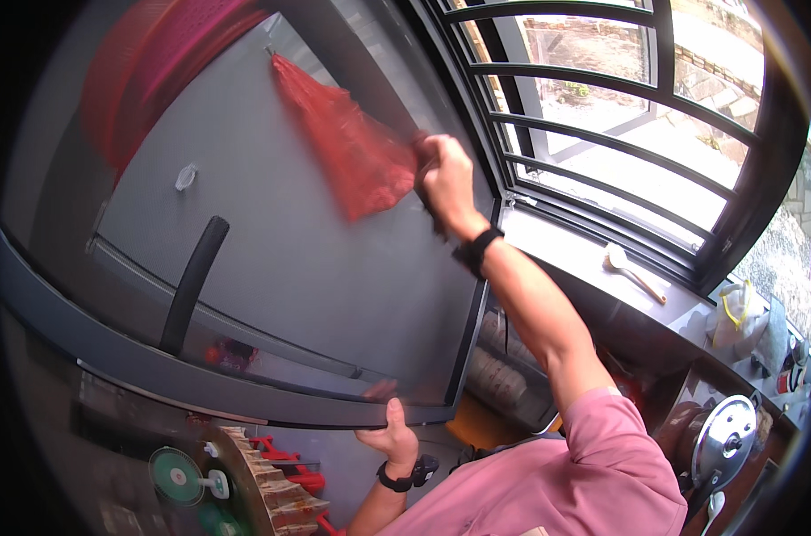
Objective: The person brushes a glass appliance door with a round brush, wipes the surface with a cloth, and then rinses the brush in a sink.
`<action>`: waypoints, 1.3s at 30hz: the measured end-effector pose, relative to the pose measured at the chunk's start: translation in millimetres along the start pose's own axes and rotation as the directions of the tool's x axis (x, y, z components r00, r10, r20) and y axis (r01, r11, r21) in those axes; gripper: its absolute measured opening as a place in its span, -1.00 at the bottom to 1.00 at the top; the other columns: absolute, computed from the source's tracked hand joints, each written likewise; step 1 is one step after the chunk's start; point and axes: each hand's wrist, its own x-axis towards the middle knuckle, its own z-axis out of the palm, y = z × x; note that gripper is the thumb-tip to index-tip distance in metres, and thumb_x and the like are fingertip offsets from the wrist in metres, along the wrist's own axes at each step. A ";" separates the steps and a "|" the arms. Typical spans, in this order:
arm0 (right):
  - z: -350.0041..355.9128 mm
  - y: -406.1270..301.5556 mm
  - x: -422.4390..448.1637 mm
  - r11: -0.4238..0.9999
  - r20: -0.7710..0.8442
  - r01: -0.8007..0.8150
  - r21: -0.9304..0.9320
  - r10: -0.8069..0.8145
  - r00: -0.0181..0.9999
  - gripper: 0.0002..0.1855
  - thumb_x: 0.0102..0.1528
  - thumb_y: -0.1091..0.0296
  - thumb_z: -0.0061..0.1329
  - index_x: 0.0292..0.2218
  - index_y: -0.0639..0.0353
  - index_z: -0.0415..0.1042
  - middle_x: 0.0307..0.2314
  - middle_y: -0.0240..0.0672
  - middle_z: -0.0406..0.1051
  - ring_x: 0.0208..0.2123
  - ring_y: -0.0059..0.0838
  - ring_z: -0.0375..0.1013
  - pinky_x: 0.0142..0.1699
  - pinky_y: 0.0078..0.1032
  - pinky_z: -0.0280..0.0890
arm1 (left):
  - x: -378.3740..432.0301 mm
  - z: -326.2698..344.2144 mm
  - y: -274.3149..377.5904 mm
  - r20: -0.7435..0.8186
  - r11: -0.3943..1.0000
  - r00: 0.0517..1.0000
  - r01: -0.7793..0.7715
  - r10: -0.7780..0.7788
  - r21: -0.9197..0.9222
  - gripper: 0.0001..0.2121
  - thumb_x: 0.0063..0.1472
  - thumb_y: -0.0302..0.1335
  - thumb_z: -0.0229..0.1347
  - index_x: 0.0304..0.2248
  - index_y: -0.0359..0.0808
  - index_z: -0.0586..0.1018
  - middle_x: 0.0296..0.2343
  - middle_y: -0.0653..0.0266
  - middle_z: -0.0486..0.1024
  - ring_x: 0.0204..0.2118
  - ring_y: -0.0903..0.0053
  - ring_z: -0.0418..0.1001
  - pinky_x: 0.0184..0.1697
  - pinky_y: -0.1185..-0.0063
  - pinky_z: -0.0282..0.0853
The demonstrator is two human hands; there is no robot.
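Before me stands a large dark-framed grey panel with a reflective surface. My right hand, a black band at its wrist, is raised close to the panel with its fingers curled. A dark shape runs along those fingers; whether it is a reflection or something held, I cannot tell. Beside the fingers, a red plastic bag tapers up to a hook; whether the hand touches it is unclear. Lower down, my left hand, also banded, grips the panel's frame at its edge, thumb on the near face.
To the right is a barred window, with a brush on its sill. A lidded pot stands at lower right. Lower left are a small green fan and a wavy-edged brown surface. A dark bar crosses the panel.
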 end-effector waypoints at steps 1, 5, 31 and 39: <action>1.4 22.0 11.9 0.984 -0.040 0.017 -0.176 -0.024 0.999 -0.67 -0.05 0.74 -0.11 -0.22 0.26 0.46 -0.30 -0.06 0.49 -0.24 0.03 0.46 -0.11 -0.20 0.37 | -0.9 4.0 0.4 0.011 1.000 1.000 -0.009 0.010 -0.004 -0.63 0.16 -0.44 0.17 -0.12 -0.59 0.52 -0.22 0.01 0.57 -0.17 0.32 0.55 -0.05 0.46 0.44; 2.0 -15.4 -29.3 0.968 0.133 0.210 -0.139 -0.192 0.972 -0.60 -0.11 0.77 -0.09 -0.17 0.32 0.39 -0.24 -0.05 0.44 -0.18 0.03 0.43 -0.04 -0.18 0.34 | -0.6 4.3 2.5 -0.044 0.999 0.998 -0.034 0.033 -0.025 -0.62 0.16 -0.42 0.18 -0.13 -0.59 0.52 -0.24 0.02 0.58 -0.19 0.36 0.55 -0.08 0.47 0.44; 3.6 14.3 3.4 0.988 -0.084 -0.073 -0.136 0.062 0.995 -0.72 -0.04 0.71 -0.11 -0.26 0.25 0.46 -0.37 -0.05 0.50 -0.30 0.06 0.50 -0.17 -0.21 0.40 | -1.0 4.2 3.2 0.016 0.999 1.000 -0.025 0.024 0.042 -0.62 0.20 -0.38 0.16 -0.14 -0.60 0.51 -0.24 -0.01 0.55 -0.19 0.29 0.55 -0.06 0.42 0.43; -9.2 -51.8 -61.6 0.973 0.117 0.203 0.111 -0.216 0.969 -0.71 -0.08 0.79 -0.02 -0.30 0.24 0.44 -0.44 -0.15 0.42 -0.36 -0.09 0.49 -0.28 -0.32 0.41 | 0.7 -2.5 2.1 0.005 0.998 1.000 -0.026 0.026 0.052 -0.60 0.20 -0.36 0.17 -0.13 -0.59 0.50 -0.25 0.00 0.55 -0.19 0.29 0.56 -0.07 0.42 0.44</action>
